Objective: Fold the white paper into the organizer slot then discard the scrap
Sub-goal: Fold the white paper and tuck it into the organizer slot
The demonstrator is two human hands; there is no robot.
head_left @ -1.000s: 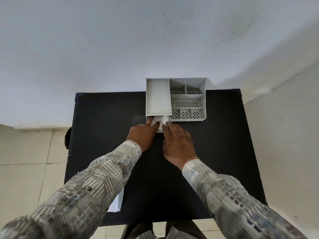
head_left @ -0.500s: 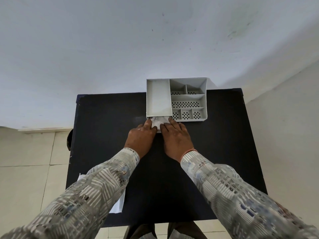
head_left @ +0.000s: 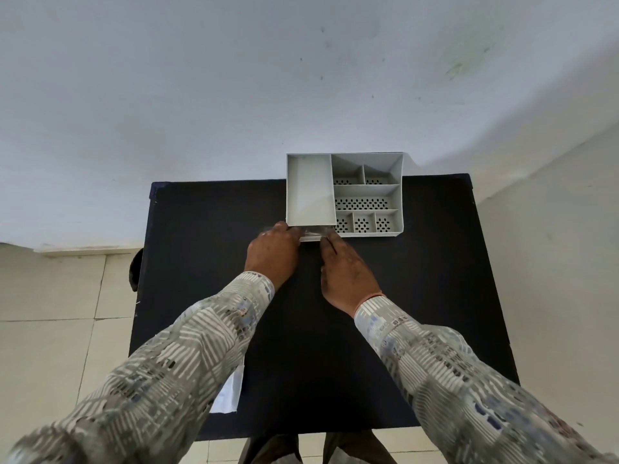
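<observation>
Both hands on white paper (head_left: 312, 234) at near edge of organizer (head_left: 368, 233), just below its big left slot (head_left: 310, 192). Left hand (head_left: 273, 252) grip pinching paper's left end, right hand (head_left: 343, 269) fingers pressing its right end; paper blurred. Second white sheet (head_left: 229, 395) at tabletop (head_left: 418, 296) 7 o'clock corner, half under left sleeve (head_left: 187, 356).

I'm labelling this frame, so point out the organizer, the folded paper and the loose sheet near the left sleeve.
organizer (head_left: 310, 190): head view, floor of its big left slot.
folded paper (head_left: 312, 235): head view, strip showing between the hands.
loose sheet (head_left: 229, 395): head view, part showing beside the sleeve.
</observation>
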